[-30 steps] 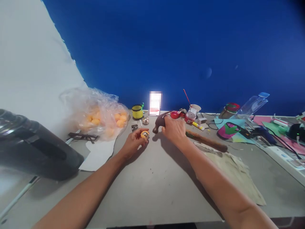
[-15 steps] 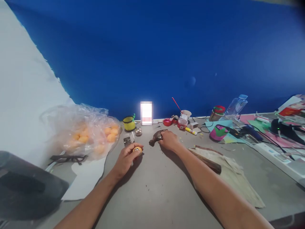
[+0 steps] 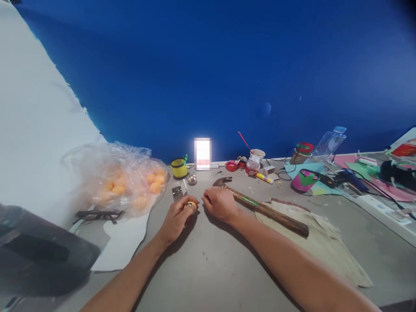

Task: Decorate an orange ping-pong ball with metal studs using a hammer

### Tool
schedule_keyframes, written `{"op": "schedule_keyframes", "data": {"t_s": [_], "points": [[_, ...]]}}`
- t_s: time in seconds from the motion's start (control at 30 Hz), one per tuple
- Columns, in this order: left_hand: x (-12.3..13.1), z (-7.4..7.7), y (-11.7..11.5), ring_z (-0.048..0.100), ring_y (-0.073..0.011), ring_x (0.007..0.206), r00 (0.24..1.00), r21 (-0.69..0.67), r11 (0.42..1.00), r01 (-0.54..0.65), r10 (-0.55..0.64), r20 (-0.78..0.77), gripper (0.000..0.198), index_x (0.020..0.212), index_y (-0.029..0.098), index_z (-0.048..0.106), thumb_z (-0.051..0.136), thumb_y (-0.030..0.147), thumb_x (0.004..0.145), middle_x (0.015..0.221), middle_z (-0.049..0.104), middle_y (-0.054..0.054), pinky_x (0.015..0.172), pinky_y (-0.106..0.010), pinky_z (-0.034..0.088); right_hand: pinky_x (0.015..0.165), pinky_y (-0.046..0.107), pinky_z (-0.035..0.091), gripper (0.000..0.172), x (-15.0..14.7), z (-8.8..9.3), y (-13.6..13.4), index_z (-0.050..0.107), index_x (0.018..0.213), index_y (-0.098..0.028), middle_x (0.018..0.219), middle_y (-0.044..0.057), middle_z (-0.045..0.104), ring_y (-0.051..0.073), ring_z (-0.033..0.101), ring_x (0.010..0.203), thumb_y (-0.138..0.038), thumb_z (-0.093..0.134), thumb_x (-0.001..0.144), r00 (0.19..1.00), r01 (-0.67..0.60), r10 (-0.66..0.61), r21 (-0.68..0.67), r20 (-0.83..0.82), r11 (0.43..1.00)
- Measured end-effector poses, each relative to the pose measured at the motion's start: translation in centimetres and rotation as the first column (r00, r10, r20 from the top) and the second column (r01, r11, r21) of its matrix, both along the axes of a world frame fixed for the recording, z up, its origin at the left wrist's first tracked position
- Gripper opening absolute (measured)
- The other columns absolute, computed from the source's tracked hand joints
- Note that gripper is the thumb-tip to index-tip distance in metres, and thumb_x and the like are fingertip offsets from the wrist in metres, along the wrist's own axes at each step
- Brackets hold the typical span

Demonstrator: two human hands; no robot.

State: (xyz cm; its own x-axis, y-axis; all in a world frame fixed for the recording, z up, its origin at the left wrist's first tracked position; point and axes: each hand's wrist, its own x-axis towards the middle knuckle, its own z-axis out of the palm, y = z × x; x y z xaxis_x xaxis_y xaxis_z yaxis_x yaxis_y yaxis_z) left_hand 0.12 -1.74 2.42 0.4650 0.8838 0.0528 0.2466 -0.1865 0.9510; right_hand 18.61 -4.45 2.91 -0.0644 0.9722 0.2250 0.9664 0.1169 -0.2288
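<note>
My left hand [image 3: 178, 219] is closed around a small yellow-orange ball [image 3: 191, 206], its thumb across the near side. Fingers curled in, my right hand [image 3: 219, 203] rests just right of it, a small gap between the two. Whatever the right fingers hold, if anything, is hidden. Behind the right wrist lies a claw hammer [image 3: 273, 214] with a worn wooden handle, its head partly covered by the hand. A small tray of metal bits [image 3: 177, 192] sits beyond my left hand, near a round shiny container [image 3: 192, 179].
Left are a clear plastic bag [image 3: 125, 158] with several orange balls, and glasses [image 3: 99, 214]. A yellow pot [image 3: 179, 167] stands at the back. A beige cloth [image 3: 325, 242] lies under the hammer handle; a power strip [image 3: 383, 214] and cables are far right.
My right hand has let go of the hammer and moved left and nearer, towards my left hand. The hammer now lies uncovered along its handle. The left hand still holds the ball.
</note>
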Motion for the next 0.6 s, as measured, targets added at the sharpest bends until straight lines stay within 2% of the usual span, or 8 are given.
{"op": "schedule_keyframes", "data": {"t_s": [0.1,0.23,0.37,0.5,0.6], "points": [[0.02,0.19,-0.29,0.045,-0.0134,0.056,0.999,0.031,0.998,0.050,-0.050,-0.014,0.022,0.080,0.019,0.066,0.056,0.039,0.080,0.064,0.052,0.002,0.053,-0.026,0.037,0.077,0.029,0.041,0.021,-0.76,-0.50,-0.30,0.072,0.102,-0.021,0.103,0.007,0.076,0.020,0.068,0.097,-0.027,0.052,0.101,0.995,-0.099,0.099,-0.064,-0.006,0.993],[0.17,0.37,-0.71,0.042,-0.0129,0.055,0.993,0.067,0.991,0.116,-0.114,-0.034,0.021,0.068,0.020,0.061,0.053,0.036,0.079,0.060,0.050,0.002,0.054,-0.026,0.036,0.079,0.030,0.042,0.024,-0.75,-0.47,-0.50,0.074,0.104,-0.019,0.105,0.009,0.077,0.021,0.069,0.097,-0.027,0.052,0.101,0.988,-0.150,0.154,-0.138,0.017,0.979],[0.33,0.31,-0.89,0.046,-0.0138,0.058,0.995,0.098,0.991,0.094,-0.090,-0.048,0.026,0.063,0.020,0.056,0.050,0.037,0.081,0.061,0.054,0.000,0.056,-0.026,0.037,0.080,0.031,0.042,0.025,-0.50,-0.44,-0.56,0.074,0.103,-0.018,0.105,0.011,0.077,0.022,0.069,0.097,-0.029,0.052,0.101,0.983,-0.171,0.179,-0.147,0.037,0.974],[0.49,0.18,-1.00,0.049,-0.0141,0.056,0.995,0.091,0.993,0.077,-0.072,-0.062,0.041,0.060,0.020,0.054,0.049,0.049,0.089,0.058,0.057,-0.001,0.056,-0.027,0.039,0.081,0.032,0.043,0.025,-0.46,-0.48,-0.59,0.073,0.105,-0.019,0.105,0.010,0.077,0.023,0.069,0.097,-0.031,0.052,0.101,0.983,-0.172,0.180,-0.140,0.046,0.975],[0.31,0.22,-0.70,0.049,-0.0138,0.050,0.999,0.089,0.996,0.003,0.001,-0.045,0.041,0.063,0.021,0.055,0.052,0.053,0.088,0.055,0.055,0.001,0.053,-0.027,0.040,0.082,0.032,0.044,0.025,-0.51,-0.32,-0.58,0.073,0.106,-0.019,0.106,0.011,0.077,0.024,0.070,0.098,-0.031,0.052,0.102,0.983,-0.167,0.176,-0.153,0.049,0.974]]}}
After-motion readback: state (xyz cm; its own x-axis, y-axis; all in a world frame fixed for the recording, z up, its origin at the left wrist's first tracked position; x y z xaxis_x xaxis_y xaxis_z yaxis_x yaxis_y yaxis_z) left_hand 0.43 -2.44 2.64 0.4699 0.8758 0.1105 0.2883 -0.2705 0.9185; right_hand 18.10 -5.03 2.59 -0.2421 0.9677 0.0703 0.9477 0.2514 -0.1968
